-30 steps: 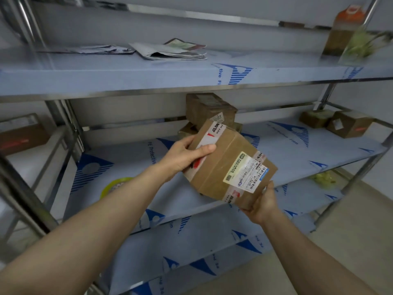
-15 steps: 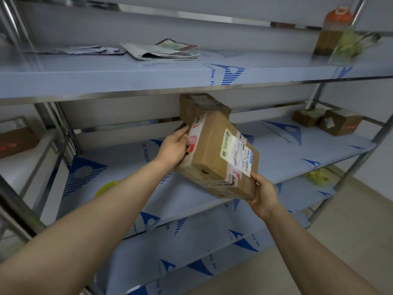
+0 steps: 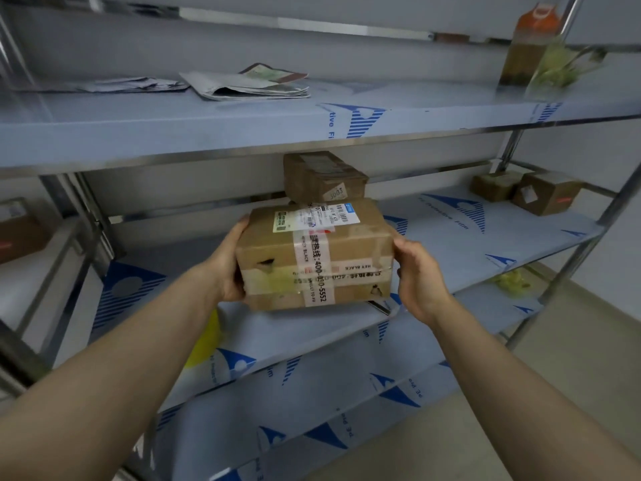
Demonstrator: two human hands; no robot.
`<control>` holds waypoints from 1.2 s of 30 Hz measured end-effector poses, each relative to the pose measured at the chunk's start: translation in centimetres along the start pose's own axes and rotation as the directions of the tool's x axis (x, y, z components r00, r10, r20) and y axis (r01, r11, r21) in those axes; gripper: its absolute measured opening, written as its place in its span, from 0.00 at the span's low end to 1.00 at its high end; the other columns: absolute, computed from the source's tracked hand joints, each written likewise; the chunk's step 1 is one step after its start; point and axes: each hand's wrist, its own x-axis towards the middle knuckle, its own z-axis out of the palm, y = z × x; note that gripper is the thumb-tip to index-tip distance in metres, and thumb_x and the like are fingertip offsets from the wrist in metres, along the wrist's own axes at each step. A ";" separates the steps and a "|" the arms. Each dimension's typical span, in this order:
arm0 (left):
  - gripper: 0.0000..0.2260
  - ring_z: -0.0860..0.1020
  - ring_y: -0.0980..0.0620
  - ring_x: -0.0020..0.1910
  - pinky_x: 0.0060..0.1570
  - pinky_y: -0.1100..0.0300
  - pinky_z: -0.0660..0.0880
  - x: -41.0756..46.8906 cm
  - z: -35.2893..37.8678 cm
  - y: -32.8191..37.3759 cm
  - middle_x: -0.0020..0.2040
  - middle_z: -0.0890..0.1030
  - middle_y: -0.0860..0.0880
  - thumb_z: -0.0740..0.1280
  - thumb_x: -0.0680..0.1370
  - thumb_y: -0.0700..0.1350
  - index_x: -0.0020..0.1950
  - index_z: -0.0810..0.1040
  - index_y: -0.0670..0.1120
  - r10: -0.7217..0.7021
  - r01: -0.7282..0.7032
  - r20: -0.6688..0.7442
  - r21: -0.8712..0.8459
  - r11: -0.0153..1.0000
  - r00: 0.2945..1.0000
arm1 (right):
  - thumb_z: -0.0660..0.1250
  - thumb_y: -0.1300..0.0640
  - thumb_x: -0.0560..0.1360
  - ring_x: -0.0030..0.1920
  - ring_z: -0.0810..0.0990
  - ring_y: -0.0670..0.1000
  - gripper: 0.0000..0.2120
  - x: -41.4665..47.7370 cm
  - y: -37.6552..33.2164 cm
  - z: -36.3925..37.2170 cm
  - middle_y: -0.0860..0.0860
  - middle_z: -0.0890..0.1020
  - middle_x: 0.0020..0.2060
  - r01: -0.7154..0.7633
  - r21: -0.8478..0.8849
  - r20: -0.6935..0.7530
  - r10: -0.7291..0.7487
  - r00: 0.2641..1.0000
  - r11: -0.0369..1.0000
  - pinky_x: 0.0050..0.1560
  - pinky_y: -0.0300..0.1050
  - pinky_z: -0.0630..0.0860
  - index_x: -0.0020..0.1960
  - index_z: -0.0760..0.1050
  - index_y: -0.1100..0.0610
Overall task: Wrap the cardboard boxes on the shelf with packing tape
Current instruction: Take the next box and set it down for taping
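Observation:
I hold a brown cardboard box (image 3: 314, 253) level in front of the middle shelf (image 3: 468, 237). It has a white shipping label on top and printed tape bands across its front. My left hand (image 3: 229, 263) grips its left end. My right hand (image 3: 418, 276) holds the right end, thumb on the top corner. A second taped box (image 3: 324, 175) sits just behind it on the shelf. A yellow roll (image 3: 204, 336) lies on the shelf, mostly hidden behind my left forearm.
Two more brown boxes (image 3: 527, 190) stand at the shelf's far right. Folded newspapers (image 3: 249, 85), an orange-capped bottle (image 3: 529, 39) and green stems (image 3: 563, 65) are on the upper shelf (image 3: 208, 130). Another box (image 3: 20, 229) sits on the left rack. Steel posts frame the shelves.
The box has turned from tilted on its edge to level, with its label now on top. My right hand moved from underneath it to its right end.

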 end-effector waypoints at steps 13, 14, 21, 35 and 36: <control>0.48 0.74 0.41 0.64 0.69 0.41 0.60 -0.5 0.5 0.3 0.61 0.79 0.41 0.37 0.68 0.77 0.68 0.74 0.47 0.033 -0.023 -0.028 0.315 0.949 0.999 | 0.56 0.51 0.81 0.49 0.83 0.55 0.17 0.3 0.2 0.1 0.57 0.84 0.52 -0.268 0.198 -0.020 0.278 0.960 0.943 0.43 0.50 0.81 0.63 0.75 0.58; 0.44 0.78 0.42 0.58 0.65 0.44 0.68 -0.6 0.7 0.5 0.55 0.82 0.42 0.38 0.71 0.75 0.65 0.76 0.47 0.088 -0.086 0.005 0.229 0.969 0.996 | 0.55 0.50 0.81 0.48 0.84 0.54 0.17 0.3 0.2 0.2 0.56 0.84 0.52 -0.289 0.221 -0.018 0.300 0.954 0.931 0.42 0.49 0.81 0.62 0.75 0.57; 0.24 0.82 0.47 0.46 0.47 0.56 0.77 -1.5 1.3 1.2 0.47 0.85 0.45 0.52 0.78 0.64 0.52 0.81 0.49 0.242 -0.263 0.125 0.202 0.943 0.962 | 0.53 0.58 0.79 0.41 0.85 0.60 0.15 0.2 -0.4 -0.6 0.62 0.84 0.46 -0.354 0.487 -0.072 0.441 0.895 0.799 0.38 0.57 0.82 0.57 0.75 0.62; 0.22 0.82 0.46 0.35 0.44 0.55 0.79 0.0 0.4 0.9 0.35 0.83 0.46 0.60 0.75 0.64 0.39 0.79 0.47 0.022 0.005 -0.196 0.133 0.991 0.980 | 0.57 0.58 0.71 0.29 0.79 0.50 0.08 -0.2 0.6 0.8 0.53 0.82 0.30 -0.310 0.425 -0.087 0.379 0.921 0.850 0.40 0.42 0.72 0.39 0.73 0.59; 0.21 0.80 0.47 0.29 0.35 0.57 0.79 0.1 0.2 0.8 0.30 0.81 0.46 0.59 0.78 0.61 0.37 0.78 0.47 0.026 0.001 -0.199 0.135 0.991 0.980 | 0.58 0.58 0.68 0.31 0.79 0.50 0.07 -0.2 0.6 1.0 0.54 0.82 0.32 -0.311 0.421 -0.079 0.376 0.923 0.852 0.41 0.43 0.73 0.38 0.73 0.59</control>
